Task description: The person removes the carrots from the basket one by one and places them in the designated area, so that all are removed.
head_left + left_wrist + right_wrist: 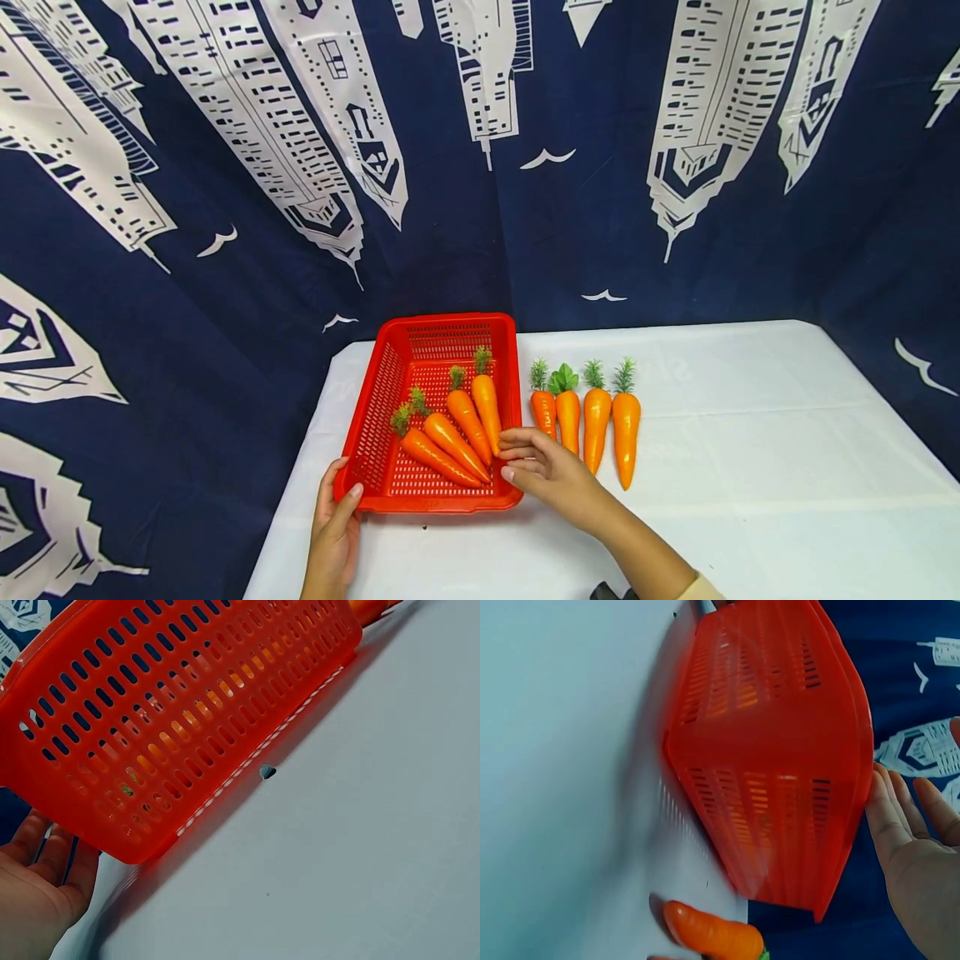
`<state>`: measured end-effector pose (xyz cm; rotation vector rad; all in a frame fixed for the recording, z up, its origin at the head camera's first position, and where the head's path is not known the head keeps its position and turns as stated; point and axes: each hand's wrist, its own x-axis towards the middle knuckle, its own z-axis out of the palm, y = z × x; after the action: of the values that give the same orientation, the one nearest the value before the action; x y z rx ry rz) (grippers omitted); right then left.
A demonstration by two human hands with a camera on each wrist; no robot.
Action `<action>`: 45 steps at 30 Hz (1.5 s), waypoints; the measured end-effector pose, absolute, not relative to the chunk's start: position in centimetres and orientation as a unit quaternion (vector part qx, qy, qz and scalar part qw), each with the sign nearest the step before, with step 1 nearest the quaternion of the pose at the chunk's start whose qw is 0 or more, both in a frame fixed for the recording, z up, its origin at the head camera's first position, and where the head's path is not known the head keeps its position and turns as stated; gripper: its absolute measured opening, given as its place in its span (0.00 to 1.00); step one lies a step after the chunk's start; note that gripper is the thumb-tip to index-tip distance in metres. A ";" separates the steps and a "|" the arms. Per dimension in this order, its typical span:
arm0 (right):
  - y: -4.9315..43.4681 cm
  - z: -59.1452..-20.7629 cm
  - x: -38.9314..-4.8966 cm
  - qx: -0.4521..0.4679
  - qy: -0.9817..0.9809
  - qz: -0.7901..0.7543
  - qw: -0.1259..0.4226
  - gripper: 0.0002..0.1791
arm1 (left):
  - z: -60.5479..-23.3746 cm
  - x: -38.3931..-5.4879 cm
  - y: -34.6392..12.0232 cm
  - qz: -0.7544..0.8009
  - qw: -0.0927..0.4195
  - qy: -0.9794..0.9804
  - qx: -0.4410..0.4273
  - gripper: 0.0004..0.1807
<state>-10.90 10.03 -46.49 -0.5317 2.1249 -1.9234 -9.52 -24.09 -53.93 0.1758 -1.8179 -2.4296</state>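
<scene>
A red perforated plastic basket [450, 505] stands on the left part of the table with several glossy carrots [487, 402] inside, their green tops pointing away from me. At its front left corner my left hand [335, 529] grips the rim, thumb on top and fingers beneath, as the left wrist view also shows. My right hand [555, 475] is at the right rim, its fingertips over the edge close to a carrot tip. In the right wrist view the fingers of that hand [922, 862] look extended, right at the rim, with the thumb apart.
To the right of the basket, several more carrots [626, 425] lie in a row on the white tablecloth [750, 450], partly behind my right hand. A dark blue curtain [465, 250] with white building prints hangs behind the table. A small dark speck [268, 772] lies before the basket.
</scene>
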 end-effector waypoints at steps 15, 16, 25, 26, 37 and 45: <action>6.9 -46.0 -11.9 -0.186 0.733 -0.633 0.167 0.29 | -53.8 -9.5 -24.2 -0.798 0.044 -0.598 0.068 0.29; 6.8 -45.9 -12.0 -0.183 0.736 -0.629 0.171 0.29 | -53.8 -9.5 -24.2 -0.797 0.043 -0.598 0.068 0.29; 5.2 -45.6 -13.0 -0.192 0.755 -0.598 0.189 0.36 | -53.7 -9.5 -24.0 -0.800 0.045 -0.595 0.068 0.29; 5.0 -45.6 -13.1 -0.195 0.756 -0.594 0.192 0.38 | -53.7 -9.5 -24.0 -0.799 0.045 -0.595 0.069 0.29; 3.7 -45.7 -13.7 -0.202 0.780 -0.553 0.209 0.47 | -53.7 -9.4 -24.0 -0.803 0.046 -0.591 0.068 0.29; 2.9 -45.8 -14.3 -0.206 0.796 -0.527 0.214 0.50 | -53.8 -9.5 -24.0 -0.802 0.045 -0.591 0.071 0.29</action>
<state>-14.27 2.89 -45.81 -0.5727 2.2085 -1.4620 -9.47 -24.04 -53.80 0.2160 -1.8054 -2.4507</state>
